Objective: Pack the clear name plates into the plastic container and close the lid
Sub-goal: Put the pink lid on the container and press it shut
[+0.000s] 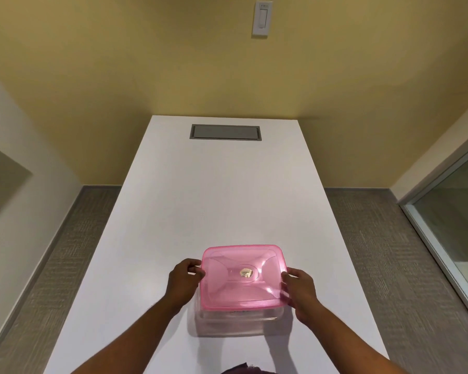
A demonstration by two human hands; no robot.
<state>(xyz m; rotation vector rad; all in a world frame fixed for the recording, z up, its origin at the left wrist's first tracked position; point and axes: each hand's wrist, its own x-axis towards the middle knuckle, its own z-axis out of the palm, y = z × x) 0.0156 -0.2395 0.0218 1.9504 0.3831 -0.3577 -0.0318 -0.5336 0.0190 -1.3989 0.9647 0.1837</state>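
**Pink lid gripped at both short edges, over the clear tub**

Near the close end of the white tabletop (pixel 222 201): a clear plastic container (pixel 238 321), walls see-through, with a translucent pink lid (pixel 242 276) held over its mouth. Left hand (pixel 185 279) pinching the lid's left edge, fingers curled round the rim; right hand (pixel 299 288) doing likewise on the right edge, thumb on top. Both hands narrow, closed on the lid, nothing else held. Lid looking slightly tilted and not yet seated, near edge hanging past the tub's front wall; hard to say whether any corner has caught. Name plates not made out through the walls: too clear and too blurred to tell, though faint dark lettering shows just under the lid's front edge.

Handling, as a judgement: thin moulded lid, light and flexible, likely to bow if squeezed at the middle of an edge. Tub light as well, smooth-walled, apt to slide on the slick tabletop under a one-sided push. Best held at opposite edges, as now, then lowered level and pressed down round the rim, corner by corner. Clear plates inside probably hard, slippery and prone to scratches, so no forcing if the lid meets resistance.

Farther up the tabletop, a grey recessed panel (pixel 225 132); a wall switch (pixel 262 18) above.
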